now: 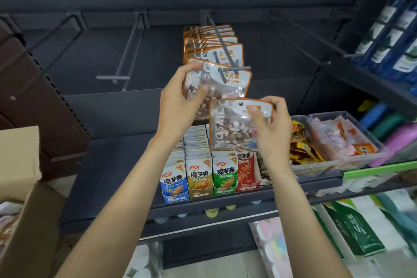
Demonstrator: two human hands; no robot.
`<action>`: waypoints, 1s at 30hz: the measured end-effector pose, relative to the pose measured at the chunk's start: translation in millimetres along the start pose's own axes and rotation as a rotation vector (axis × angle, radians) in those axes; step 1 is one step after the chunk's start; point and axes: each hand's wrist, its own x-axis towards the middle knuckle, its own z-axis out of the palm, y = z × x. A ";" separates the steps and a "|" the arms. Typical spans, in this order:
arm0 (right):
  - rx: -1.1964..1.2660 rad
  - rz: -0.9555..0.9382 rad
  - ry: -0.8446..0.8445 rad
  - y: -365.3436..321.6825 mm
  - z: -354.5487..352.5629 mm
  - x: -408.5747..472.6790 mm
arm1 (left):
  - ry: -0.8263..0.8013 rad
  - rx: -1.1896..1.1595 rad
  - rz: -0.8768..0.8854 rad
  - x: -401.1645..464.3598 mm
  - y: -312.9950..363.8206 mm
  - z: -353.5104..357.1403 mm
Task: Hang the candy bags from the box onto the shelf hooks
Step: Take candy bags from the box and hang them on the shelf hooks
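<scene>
My left hand (180, 99) pinches the front candy bag (216, 88) by its upper left edge, thumb in front and fingers curled behind. That bag is already threaded on the centre shelf hook (222, 52), close to the hook's front tip. I hold it there to keep it square and steady, so the hook end is free for the next one. Behind it a row of hung bags (209, 38) runs back along the same hook toward the shelf's rear panel.

My right hand (268, 124) holds the second candy bag (237, 124) by its top right corner, thumb pressed on the white header and fingers wrapped over the top edge. It hangs upright just below and in front of the hook tip, its punched hole not yet on the prong. I grip near the hole so I can aim it.

Both forearms reach up and forward from the bottom edge of the view, wrists bent slightly inward toward each other. The box (20, 165) sits at the left edge, flaps open; what lies inside is too blurred to be sure, probably more bags. The empty hook (128, 52) to the left is bare.
</scene>
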 end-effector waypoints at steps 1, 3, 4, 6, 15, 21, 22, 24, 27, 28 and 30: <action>-0.048 -0.041 0.010 0.6 -5.1 2.9 | 0.002 0.037 0.028 5.7 -3.9 2.2; -0.119 -0.115 0.007 -1.7 -15.0 6.6 | 0.036 0.106 0.063 17.2 -10.2 8.1; -0.134 -0.146 0.001 -3.9 -19.6 7.8 | 0.067 0.148 0.081 23.0 -13.0 11.2; -0.114 -0.185 -0.013 -10.1 -26.2 9.8 | 0.124 0.240 0.139 32.3 -17.9 16.6; -0.026 -0.303 -0.224 -41.4 -17.3 28.8 | 0.169 0.294 0.171 37.3 -36.2 20.2; -0.101 -0.326 -0.274 -50.9 -2.1 48.8 | 0.078 0.120 0.130 30.1 -32.1 3.6; -0.109 -0.330 -0.275 -50.7 -0.8 50.1 | 0.097 0.083 0.107 26.9 -28.2 0.7; -0.118 -0.334 -0.271 -49.7 1.2 51.2 | 0.162 0.017 0.056 16.8 -17.4 -4.7; -0.131 -0.326 -0.239 -47.1 4.6 53.4 | 0.130 -0.131 0.037 -4.6 -0.9 -7.7; -0.134 -0.318 -0.225 -46.3 6.7 55.1 | 0.083 -0.168 0.043 -10.8 3.1 -7.2; -0.150 -0.312 -0.201 -44.2 13.0 60.9 | 0.001 -0.158 0.070 -16.9 6.3 -3.6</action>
